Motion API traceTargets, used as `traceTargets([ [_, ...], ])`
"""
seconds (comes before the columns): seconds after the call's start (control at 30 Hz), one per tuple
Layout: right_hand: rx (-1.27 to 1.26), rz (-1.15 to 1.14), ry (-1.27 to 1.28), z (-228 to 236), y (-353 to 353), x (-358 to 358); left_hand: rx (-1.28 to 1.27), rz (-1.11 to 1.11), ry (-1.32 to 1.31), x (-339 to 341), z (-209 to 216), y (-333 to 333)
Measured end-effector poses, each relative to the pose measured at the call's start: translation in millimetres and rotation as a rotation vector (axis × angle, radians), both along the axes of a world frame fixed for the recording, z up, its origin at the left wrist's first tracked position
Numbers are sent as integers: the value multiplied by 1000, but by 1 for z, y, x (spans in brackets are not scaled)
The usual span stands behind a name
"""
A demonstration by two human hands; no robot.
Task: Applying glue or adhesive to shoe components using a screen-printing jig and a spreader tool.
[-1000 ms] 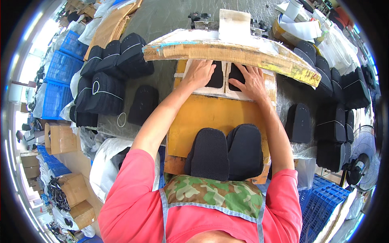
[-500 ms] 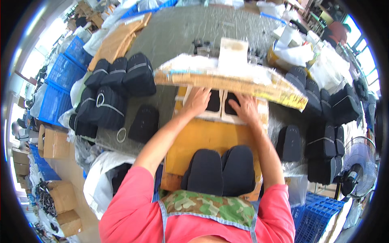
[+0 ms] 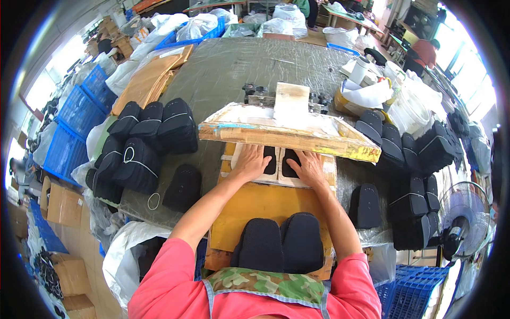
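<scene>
Flat grip: both hands (image 3: 279,165) press two black insoles (image 3: 280,161).

a big worktable (image 3: 234,69) covered with a grey wrinkled plastic sheet carries everything. in the middle of its near side lies a yellow-brown board (image 3: 255,212), and on the board's near end sit two black padded pieces (image 3: 279,244) side by side. a raised wooden frame (image 3: 287,133), its paint chipped, stands across the far end of the board. to the left, bundles of black pieces (image 3: 143,143) tied with white bands lie in a cluster, with flat brown cardboard sheets (image 3: 151,80) farther back. to the right, more stacks of black pieces (image 3: 409,159) crowd the table's edge, behind them white buckets (image 3: 409,109) and crumpled paper.
</scene>
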State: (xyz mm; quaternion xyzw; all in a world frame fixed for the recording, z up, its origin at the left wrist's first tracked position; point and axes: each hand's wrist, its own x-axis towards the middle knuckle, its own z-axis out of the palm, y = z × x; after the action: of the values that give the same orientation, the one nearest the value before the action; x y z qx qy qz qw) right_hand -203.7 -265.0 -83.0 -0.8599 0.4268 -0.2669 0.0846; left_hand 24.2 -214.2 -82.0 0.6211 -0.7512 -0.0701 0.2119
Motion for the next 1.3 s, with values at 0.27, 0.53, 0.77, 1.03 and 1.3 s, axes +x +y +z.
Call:
traceTargets([
  [0.27, 48, 21, 55, 6, 1, -1, 12, -197, -185, 5, -2, 3],
  [0.53, 72, 12, 65, 0, 1, -2, 95, -226, -134, 1, 2, 6],
  [0.77, 8, 19, 30, -7, 0, -2, 34, -199, -176, -5, -5, 6],
  [1.03, 66, -49, 15, -13, -12, -5, 80, -254, -41, 14, 2, -7],
  [1.3, -27, -95, -48, -15, -7, -2, -165, -79, -59, 18, -7, -1],
])
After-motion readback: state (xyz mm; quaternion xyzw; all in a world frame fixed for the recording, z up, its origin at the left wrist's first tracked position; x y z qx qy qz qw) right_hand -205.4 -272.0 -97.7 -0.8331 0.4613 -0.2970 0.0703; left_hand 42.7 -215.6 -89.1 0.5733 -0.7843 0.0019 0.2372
